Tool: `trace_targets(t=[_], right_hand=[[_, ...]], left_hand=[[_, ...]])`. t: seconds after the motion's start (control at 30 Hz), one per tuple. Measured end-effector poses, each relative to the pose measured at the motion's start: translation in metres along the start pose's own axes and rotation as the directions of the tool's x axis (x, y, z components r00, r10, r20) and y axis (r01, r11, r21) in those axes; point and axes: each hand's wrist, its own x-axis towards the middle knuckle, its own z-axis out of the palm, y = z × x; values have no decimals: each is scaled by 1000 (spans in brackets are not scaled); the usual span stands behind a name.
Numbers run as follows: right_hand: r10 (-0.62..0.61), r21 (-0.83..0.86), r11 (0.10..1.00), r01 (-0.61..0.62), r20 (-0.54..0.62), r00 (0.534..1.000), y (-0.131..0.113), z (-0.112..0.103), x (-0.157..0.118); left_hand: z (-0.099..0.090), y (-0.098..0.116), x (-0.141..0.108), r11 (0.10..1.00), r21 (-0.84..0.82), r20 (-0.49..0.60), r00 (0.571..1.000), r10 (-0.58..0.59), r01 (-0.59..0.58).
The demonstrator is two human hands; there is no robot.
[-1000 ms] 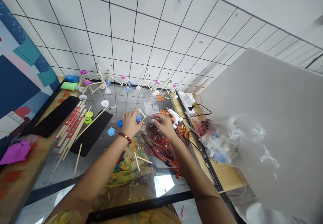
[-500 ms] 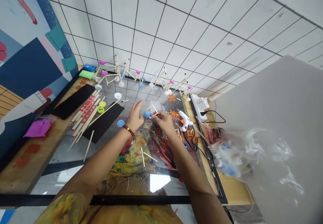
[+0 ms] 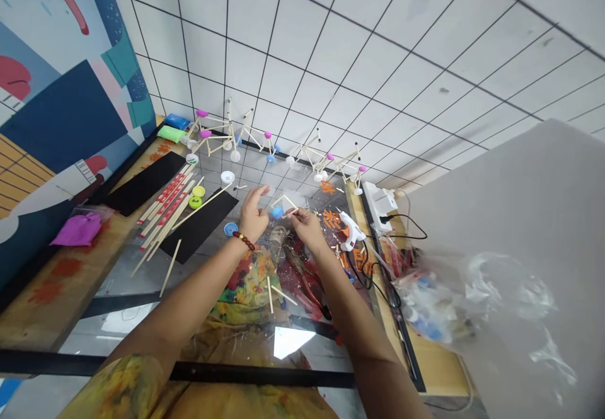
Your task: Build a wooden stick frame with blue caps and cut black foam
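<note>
My right hand (image 3: 306, 225) pinches a small frame of joined wooden sticks (image 3: 288, 203) between thumb and fingertips. A blue bottle cap (image 3: 277, 213) sits at the left end of this piece, just beside the fingers; the exact joint is too small to make out. To the left of the cap, my left hand (image 3: 254, 217) stays open, fingers stretched forward and holding nothing. Near its wrist lies another blue cap (image 3: 230, 229). Two short loose sticks (image 3: 271, 295) rest on the glass tabletop between my forearms.
Several stick models (image 3: 231, 135) with caps stand along the tiled wall. Wooden sticks (image 3: 163, 217) with red wrappers and black sheets (image 3: 201, 227) lie at left. On the right are a white glue gun (image 3: 351, 231), its cable, a power strip (image 3: 379, 203) and plastic bags (image 3: 428, 305).
The view has shifted a little. My right hand still pinches the stick frame, which has tilted slightly. My left hand remains open beside the blue cap.
</note>
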Motion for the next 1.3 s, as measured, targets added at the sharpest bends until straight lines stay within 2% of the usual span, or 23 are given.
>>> trace_targets(t=[0.1, 0.17, 0.23, 0.3, 0.37, 0.43, 0.6, 0.8, 0.93, 1.1, 1.2, 1.3], right_hand=[[16, 39, 999, -16, -8, 1000, -5, -4, -3], [22, 66, 998, -22, -4, 1000, -10, -7, -6], [20, 89, 996, -20, -3, 1000, -16, -9, -10], [12, 109, 994, -12, 1, 1000, -22, -10, -13], [2, 128, 992, -3, 3, 1000, -24, -12, -15], [5, 152, 988, -3, -10, 1000, -24, -14, -18], [46, 237, 971, -30, -62, 997, -16, -18, -26], [-33, 256, 966, 33, -4, 999, -10, -4, -32], [-31, 326, 945, 29, 4, 1000, -5, 1, -30], [-27, 330, 944, 25, 3, 1000, -3, -7, -30], [-59, 307, 947, 90, -108, 992, -6, -10, -27], [-49, 286, 953, 104, -191, 980, -8, -8, -23]], left_hand=[[1, 2, 1, 993, -101, -24, 997, -68, 66], [4, 7, 2, 958, -221, 11, 982, -186, 184], [7, 12, 4, 863, -351, 131, 931, -340, 365], [11, 17, 4, 751, -417, 272, 859, -434, 511], [13, 20, 3, 687, -434, 350, 812, -468, 583], [14, 22, 3, 642, -450, 379, 784, -492, 620], [12, 24, 5, 518, -529, 379, 733, -564, 672], [18, 28, 2, 408, -582, 381, 679, -628, 703], [20, 32, 0, 369, -585, 393, 650, -650, 722], [17, 34, 1, 366, -591, 366, 643, -672, 719], [18, 32, 0, 383, -582, 366, 651, -665, 718], [21, 32, -3, 394, -590, 365, 668, -648, 705]])
